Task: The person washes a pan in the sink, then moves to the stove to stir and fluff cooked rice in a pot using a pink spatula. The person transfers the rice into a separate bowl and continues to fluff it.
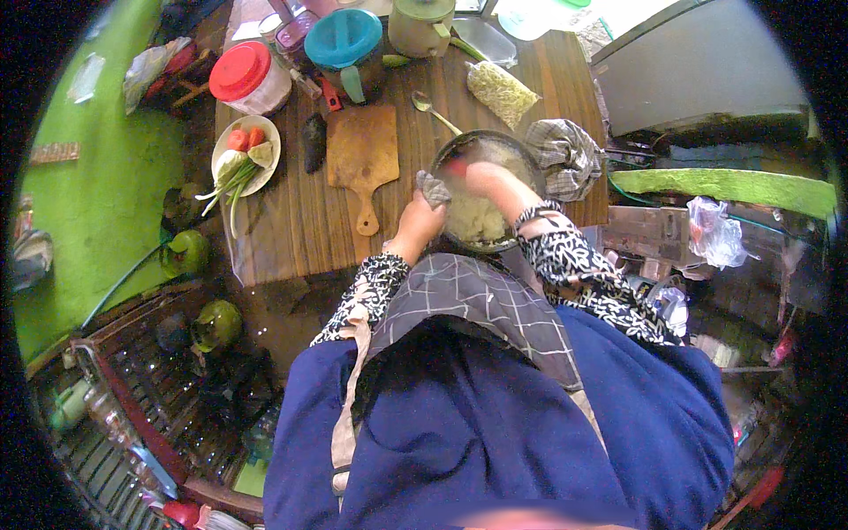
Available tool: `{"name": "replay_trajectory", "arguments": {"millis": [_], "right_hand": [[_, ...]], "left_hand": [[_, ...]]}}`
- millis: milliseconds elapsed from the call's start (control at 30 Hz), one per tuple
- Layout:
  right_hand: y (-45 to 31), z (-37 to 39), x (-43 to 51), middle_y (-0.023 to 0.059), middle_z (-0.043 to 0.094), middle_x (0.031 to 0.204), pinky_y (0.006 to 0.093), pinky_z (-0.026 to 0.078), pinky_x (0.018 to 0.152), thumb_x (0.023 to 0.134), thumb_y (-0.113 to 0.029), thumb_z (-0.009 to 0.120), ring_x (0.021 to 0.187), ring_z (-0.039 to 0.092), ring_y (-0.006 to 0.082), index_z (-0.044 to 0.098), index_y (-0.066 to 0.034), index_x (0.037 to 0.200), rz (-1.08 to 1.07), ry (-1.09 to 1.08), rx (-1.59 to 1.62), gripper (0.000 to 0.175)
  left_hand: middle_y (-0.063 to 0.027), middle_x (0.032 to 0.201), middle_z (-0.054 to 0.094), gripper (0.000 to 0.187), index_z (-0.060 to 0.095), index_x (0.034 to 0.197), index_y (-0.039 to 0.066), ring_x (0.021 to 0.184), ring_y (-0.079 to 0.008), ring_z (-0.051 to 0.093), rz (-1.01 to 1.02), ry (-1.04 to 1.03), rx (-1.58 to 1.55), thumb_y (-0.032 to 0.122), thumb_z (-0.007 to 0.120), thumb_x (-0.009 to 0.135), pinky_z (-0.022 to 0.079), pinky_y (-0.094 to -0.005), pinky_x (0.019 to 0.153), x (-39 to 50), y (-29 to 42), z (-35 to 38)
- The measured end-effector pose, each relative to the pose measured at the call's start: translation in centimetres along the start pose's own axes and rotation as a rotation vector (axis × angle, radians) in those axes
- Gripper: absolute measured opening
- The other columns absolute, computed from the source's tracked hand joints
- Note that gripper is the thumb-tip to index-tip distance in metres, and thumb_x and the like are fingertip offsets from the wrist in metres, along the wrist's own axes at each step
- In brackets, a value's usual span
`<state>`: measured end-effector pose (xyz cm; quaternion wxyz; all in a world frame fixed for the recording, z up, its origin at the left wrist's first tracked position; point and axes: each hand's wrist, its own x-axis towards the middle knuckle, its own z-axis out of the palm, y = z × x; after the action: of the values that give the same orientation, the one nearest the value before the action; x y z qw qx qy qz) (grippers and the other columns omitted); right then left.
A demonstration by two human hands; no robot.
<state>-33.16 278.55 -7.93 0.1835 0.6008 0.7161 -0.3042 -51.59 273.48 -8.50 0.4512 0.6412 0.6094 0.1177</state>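
Note:
In front of me, at the table's near edge, sits a dark round pot holding a pale, soft food mass, perhaps rice. My left hand pinches a folded checked cloth against the pot's left rim. Reaching over the right side, my right hand is inside the pot, closed around a red utensil. Motion blur hides that utensil's shape, and my fingers are partly hidden. A metal spoon lies just behind the pot. Close to its right side is a crumpled checked cloth.
Left of the pot lies a wooden cutting board beside a dark elongated object. A plate holds tomatoes and green onions. Behind stand a red-lidded tub, a blue-lidded pitcher and a bag of pale shreds.

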Motion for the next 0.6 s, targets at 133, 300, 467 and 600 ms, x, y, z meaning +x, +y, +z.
{"name": "replay_trajectory", "arguments": {"millis": [133,300,467,600], "right_hand": [[-2.7,-0.9,-5.2,0.0183,0.064,0.084,0.0398,0.049,0.069,0.074,-0.012,0.051,0.078,0.062,0.0315,0.066,-0.0028,0.08,-0.015,-0.022,0.023,0.019],[-4.7,0.0,-9.4,0.0189,0.063,0.085,0.0444,0.047,0.069,0.079,-0.014,0.047,0.078,0.061,0.0358,0.059,-0.0022,0.099,-0.034,0.175,0.213,0.026],[-1.9,-0.7,-12.4,0.0214,0.062,0.084,0.0437,0.047,0.07,0.082,-0.023,0.05,0.076,0.06,0.0362,0.058,-0.0085,0.106,-0.024,0.306,0.3,0.03],[0.4,-1.8,-13.2,0.0203,0.062,0.084,0.0409,0.048,0.071,0.081,-0.026,0.051,0.079,0.062,0.0329,0.061,-0.0088,0.102,0.186,0.156,0.149,0.029]], "left_hand": [[-0.0313,0.091,0.057,0.058,0.038,0.114,-0.006,0.088,-0.0448,0.055,-0.019,0.014,-0.015,0.035,0.053,0.075,0.043,-0.0485,0.078,-0.3,0.6,-0.2],[-0.0261,0.103,0.055,0.051,0.045,0.114,0.002,0.096,-0.0424,0.052,-0.032,-0.007,-0.058,0.037,0.053,0.076,0.043,-0.046,0.083,-0.2,0.4,0.0],[-0.0315,0.097,0.055,0.056,0.039,0.113,-0.006,0.093,-0.0444,0.053,0.065,-0.042,-0.105,0.035,0.051,0.076,0.042,-0.0471,0.081,0.8,-1.2,0.7],[-0.0316,0.099,0.055,0.059,0.038,0.115,-0.005,0.095,-0.044,0.053,0.127,-0.091,-0.116,0.035,0.052,0.075,0.043,-0.046,0.082,1.6,-2.3,1.1]]}}
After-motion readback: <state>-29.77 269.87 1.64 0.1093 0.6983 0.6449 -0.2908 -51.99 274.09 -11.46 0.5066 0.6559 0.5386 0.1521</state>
